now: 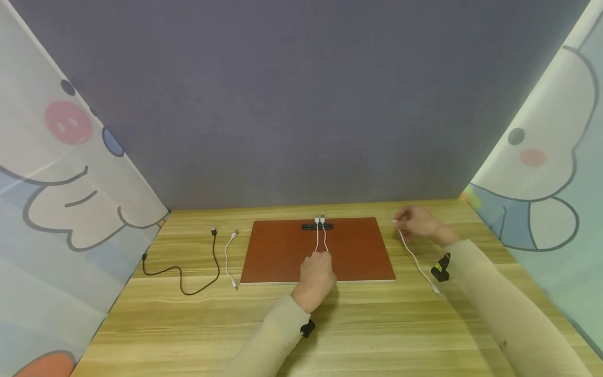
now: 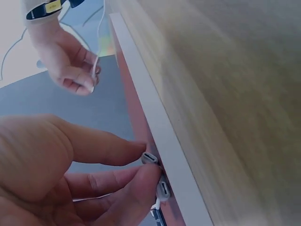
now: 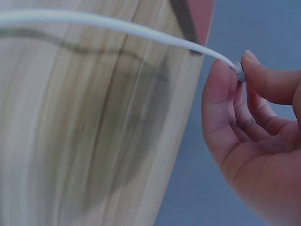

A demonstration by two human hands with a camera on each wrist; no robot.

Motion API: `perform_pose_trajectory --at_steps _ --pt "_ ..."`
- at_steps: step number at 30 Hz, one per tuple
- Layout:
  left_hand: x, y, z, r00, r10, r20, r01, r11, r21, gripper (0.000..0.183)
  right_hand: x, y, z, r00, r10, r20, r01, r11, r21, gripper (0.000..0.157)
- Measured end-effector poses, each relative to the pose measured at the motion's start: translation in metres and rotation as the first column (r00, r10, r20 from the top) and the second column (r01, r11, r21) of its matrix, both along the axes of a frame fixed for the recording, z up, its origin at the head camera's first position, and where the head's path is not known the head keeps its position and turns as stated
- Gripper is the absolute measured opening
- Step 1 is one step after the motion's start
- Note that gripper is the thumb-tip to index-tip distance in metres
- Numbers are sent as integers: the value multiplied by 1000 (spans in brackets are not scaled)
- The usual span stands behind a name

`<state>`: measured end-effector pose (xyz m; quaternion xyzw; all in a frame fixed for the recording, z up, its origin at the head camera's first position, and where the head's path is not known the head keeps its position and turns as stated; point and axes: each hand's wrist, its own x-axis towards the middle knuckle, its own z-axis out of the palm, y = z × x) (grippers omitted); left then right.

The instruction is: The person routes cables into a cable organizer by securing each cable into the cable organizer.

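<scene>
Cable (image 1: 416, 259), white, right of brown board (image 1: 278, 251): likely light, flexible, smooth; best held by rigid far plug (image 3: 240, 72). Right hand (image 1: 416, 224): thumb and fingers clamped on plug. Left hand (image 1: 316, 275): fingers pinching near ends of paired cables (image 1: 317, 236) over board.

Cream sleeves (image 1: 506, 309) end near black wrist devices (image 1: 442, 273), the right one bearing a yellow patch (image 2: 54, 6).

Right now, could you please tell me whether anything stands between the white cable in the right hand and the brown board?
Nothing visible does: only wooden tabletop shows between that white cable and the right edge of the brown board. Near the board's front edge, the left hand grips two other white cables.
</scene>
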<state>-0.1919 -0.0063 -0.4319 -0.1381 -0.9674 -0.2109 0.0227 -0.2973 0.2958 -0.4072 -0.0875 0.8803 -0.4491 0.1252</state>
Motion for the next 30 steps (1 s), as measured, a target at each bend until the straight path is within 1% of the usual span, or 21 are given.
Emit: perform_pose_trajectory --at_steps 3,6,9,13,16,23,26,30 --pt "1 -1 -2 1000 -5 -16 5 1000 11 39 3 -9 4 1000 22 -5 -22 999 -39 26" --pt "0 -2 -2 1000 -11 -16 11 1000 12 35 7 -19 9 999 45 -6 -45 995 -85 26" --pt "1 -3 -3 1000 -17 -16 18 999 31 31 11 -28 13 998 57 -13 -58 991 -121 25" --pt "1 -5 -3 1000 -18 1 18 998 62 31 15 -40 15 996 75 -44 -80 987 -140 25" --pt "1 -5 -3 1000 -17 -1 17 998 66 30 19 -48 17 994 88 -62 -96 985 -144 25" --pt "1 -5 -3 998 -5 -65 7 1000 25 19 26 -66 20 993 104 -56 -113 975 -192 26" --pt "0 -4 -3 998 -21 -67 25 998 52 16 28 -74 22 992 112 -63 -123 971 -204 26" --pt "0 -2 -1 998 -47 -32 50 992 119 11 32 -86 28 988 131 -87 -147 965 -217 24"
